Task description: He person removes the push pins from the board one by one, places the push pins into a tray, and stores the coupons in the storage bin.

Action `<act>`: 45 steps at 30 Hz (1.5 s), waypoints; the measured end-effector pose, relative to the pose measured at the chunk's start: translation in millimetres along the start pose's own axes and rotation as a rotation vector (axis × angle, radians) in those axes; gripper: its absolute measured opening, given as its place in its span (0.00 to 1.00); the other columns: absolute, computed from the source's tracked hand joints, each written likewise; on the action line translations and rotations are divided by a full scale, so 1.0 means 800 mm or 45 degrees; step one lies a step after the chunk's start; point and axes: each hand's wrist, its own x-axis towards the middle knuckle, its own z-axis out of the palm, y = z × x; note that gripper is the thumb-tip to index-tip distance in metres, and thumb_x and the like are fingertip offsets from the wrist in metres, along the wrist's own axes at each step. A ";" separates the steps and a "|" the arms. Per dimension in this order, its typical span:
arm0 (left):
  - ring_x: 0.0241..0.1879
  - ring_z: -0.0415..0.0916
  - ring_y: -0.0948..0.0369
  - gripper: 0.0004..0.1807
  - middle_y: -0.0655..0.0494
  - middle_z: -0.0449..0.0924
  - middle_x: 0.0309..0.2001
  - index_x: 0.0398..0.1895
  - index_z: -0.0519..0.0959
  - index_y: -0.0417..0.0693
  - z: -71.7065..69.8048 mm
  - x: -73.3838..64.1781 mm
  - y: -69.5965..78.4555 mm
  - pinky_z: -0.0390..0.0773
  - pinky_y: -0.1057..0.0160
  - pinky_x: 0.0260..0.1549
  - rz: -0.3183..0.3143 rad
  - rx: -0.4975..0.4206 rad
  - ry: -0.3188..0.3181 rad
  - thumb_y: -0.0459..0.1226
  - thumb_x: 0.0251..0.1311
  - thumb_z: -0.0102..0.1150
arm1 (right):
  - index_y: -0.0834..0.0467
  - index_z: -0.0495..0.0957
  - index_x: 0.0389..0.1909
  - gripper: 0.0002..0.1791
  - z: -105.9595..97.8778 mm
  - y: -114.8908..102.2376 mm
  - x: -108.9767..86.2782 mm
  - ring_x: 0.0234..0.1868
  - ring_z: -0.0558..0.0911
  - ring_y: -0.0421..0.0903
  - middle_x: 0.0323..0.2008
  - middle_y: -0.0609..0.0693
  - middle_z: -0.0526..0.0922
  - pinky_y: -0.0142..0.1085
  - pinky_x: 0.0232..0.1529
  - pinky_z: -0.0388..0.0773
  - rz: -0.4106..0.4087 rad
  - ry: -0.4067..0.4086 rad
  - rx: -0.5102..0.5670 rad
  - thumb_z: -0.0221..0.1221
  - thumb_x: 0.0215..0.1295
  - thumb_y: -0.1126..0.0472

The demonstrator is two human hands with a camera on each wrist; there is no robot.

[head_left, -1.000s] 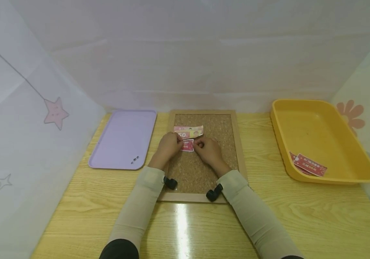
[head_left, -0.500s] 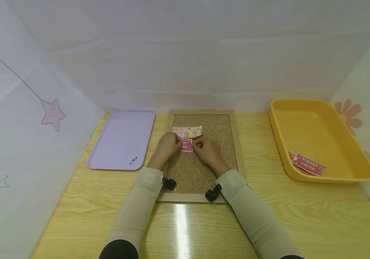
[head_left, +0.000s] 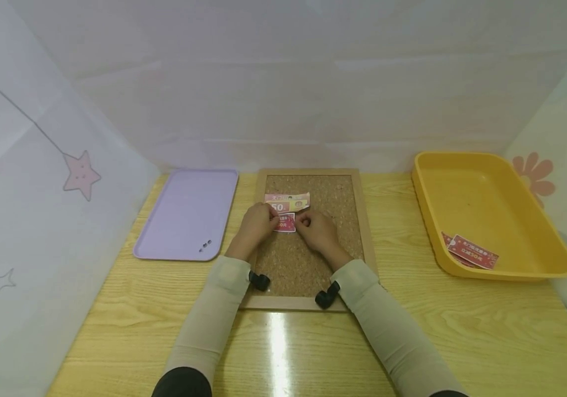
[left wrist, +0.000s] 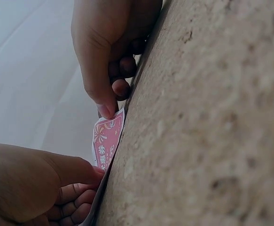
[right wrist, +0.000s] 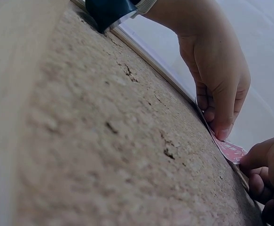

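Observation:
A small red coupon (head_left: 287,223) with white print lies low over a wood-framed cork board (head_left: 308,270), part of it covered by fingers. My left hand (head_left: 257,223) pinches its left end, thumb on top in the right wrist view. At the opposite end, my right hand (head_left: 320,231) pinches the coupon's edge between thumb and finger, the other fingers curled under. In the left wrist view the coupon (left wrist: 106,141) bows slightly up from the cork. Just above it on the board is a larger pink-and-yellow coupon (head_left: 290,203), its right end lifted and creased.
Left of the board lies a purple tray (head_left: 189,209) with several small dark pieces (head_left: 205,246) near its front corner. To the right stands a yellow bin (head_left: 501,204) holding more red coupons (head_left: 474,252). White sheets (head_left: 283,82) close off the back and sides.
The view has shifted slightly. Both hands keep their hold on the small red coupon in nearly the same place.

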 end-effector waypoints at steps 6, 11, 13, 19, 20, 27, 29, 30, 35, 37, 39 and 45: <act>0.36 0.74 0.54 0.09 0.49 0.77 0.36 0.37 0.82 0.43 0.000 0.001 0.000 0.76 0.55 0.38 0.005 0.001 0.010 0.39 0.65 0.56 | 0.49 0.84 0.32 0.11 -0.001 0.000 0.000 0.35 0.73 0.45 0.26 0.42 0.79 0.43 0.41 0.66 -0.013 0.007 -0.003 0.59 0.65 0.47; 0.36 0.74 0.54 0.09 0.49 0.77 0.36 0.36 0.82 0.43 0.000 0.000 0.000 0.76 0.55 0.39 0.004 0.010 0.011 0.39 0.66 0.56 | 0.49 0.84 0.32 0.11 0.000 -0.001 0.000 0.35 0.72 0.45 0.26 0.42 0.79 0.43 0.39 0.65 -0.003 0.003 -0.003 0.59 0.65 0.47; 0.36 0.74 0.54 0.09 0.49 0.77 0.36 0.37 0.82 0.43 0.000 0.000 0.000 0.76 0.55 0.39 0.002 0.013 0.011 0.39 0.66 0.56 | 0.49 0.84 0.32 0.11 0.000 -0.001 0.000 0.35 0.72 0.45 0.26 0.42 0.79 0.43 0.39 0.65 0.003 0.001 -0.005 0.59 0.65 0.47; 0.38 0.74 0.53 0.10 0.49 0.77 0.36 0.37 0.82 0.42 0.000 -0.001 0.000 0.75 0.55 0.40 -0.005 0.006 0.012 0.40 0.66 0.56 | 0.49 0.84 0.32 0.11 0.000 -0.002 0.000 0.35 0.72 0.45 0.26 0.42 0.79 0.43 0.40 0.65 0.007 0.005 -0.010 0.59 0.65 0.48; 0.38 0.74 0.53 0.10 0.49 0.77 0.37 0.37 0.82 0.42 0.000 -0.001 0.000 0.76 0.55 0.41 -0.007 0.000 0.012 0.40 0.66 0.56 | 0.49 0.84 0.32 0.10 0.001 -0.002 0.000 0.35 0.72 0.45 0.26 0.42 0.79 0.43 0.39 0.65 0.008 0.006 -0.006 0.59 0.65 0.48; 0.39 0.74 0.53 0.11 0.49 0.77 0.38 0.38 0.82 0.42 0.000 -0.001 -0.001 0.75 0.55 0.42 -0.013 -0.042 0.009 0.40 0.67 0.56 | 0.49 0.83 0.31 0.11 0.002 0.000 0.001 0.35 0.72 0.45 0.27 0.42 0.80 0.44 0.42 0.66 -0.003 0.018 -0.010 0.58 0.64 0.47; 0.39 0.73 0.54 0.11 0.49 0.76 0.38 0.38 0.81 0.43 0.000 -0.002 0.000 0.75 0.55 0.42 -0.017 -0.053 0.001 0.41 0.67 0.56 | 0.49 0.83 0.31 0.11 0.002 0.001 0.002 0.35 0.73 0.45 0.27 0.42 0.80 0.44 0.43 0.66 -0.003 0.022 -0.016 0.58 0.64 0.47; 0.39 0.73 0.54 0.11 0.49 0.76 0.38 0.39 0.81 0.43 -0.001 -0.002 0.000 0.75 0.55 0.41 -0.016 -0.060 -0.001 0.41 0.67 0.56 | 0.49 0.83 0.31 0.11 0.002 0.001 0.002 0.36 0.73 0.45 0.27 0.42 0.80 0.44 0.43 0.66 0.000 0.024 -0.018 0.58 0.64 0.47; 0.39 0.72 0.54 0.11 0.49 0.74 0.39 0.40 0.81 0.42 -0.006 -0.007 0.002 0.75 0.56 0.40 -0.025 -0.088 -0.010 0.41 0.67 0.56 | 0.49 0.83 0.30 0.11 -0.002 -0.001 0.001 0.35 0.73 0.46 0.26 0.42 0.80 0.44 0.42 0.66 0.008 0.022 0.000 0.58 0.63 0.48; 0.39 0.72 0.54 0.11 0.49 0.74 0.39 0.40 0.80 0.43 -0.008 -0.009 0.001 0.74 0.56 0.41 -0.030 -0.099 -0.014 0.42 0.67 0.56 | 0.50 0.83 0.30 0.11 -0.004 -0.003 0.000 0.34 0.73 0.46 0.26 0.42 0.80 0.44 0.41 0.66 0.010 0.015 0.009 0.58 0.63 0.48; 0.39 0.72 0.54 0.11 0.50 0.73 0.40 0.40 0.80 0.43 -0.009 -0.009 0.001 0.75 0.56 0.41 -0.033 -0.111 -0.018 0.42 0.67 0.57 | 0.50 0.83 0.30 0.11 -0.006 -0.004 0.000 0.34 0.73 0.46 0.26 0.43 0.80 0.43 0.40 0.66 0.017 0.002 0.027 0.57 0.62 0.49; 0.40 0.73 0.54 0.11 0.48 0.74 0.41 0.41 0.80 0.41 -0.015 -0.012 0.005 0.75 0.55 0.43 0.003 -0.121 -0.023 0.40 0.66 0.58 | 0.53 0.83 0.34 0.11 -0.011 -0.006 -0.002 0.28 0.76 0.44 0.28 0.45 0.80 0.37 0.30 0.72 0.050 -0.069 0.108 0.57 0.64 0.50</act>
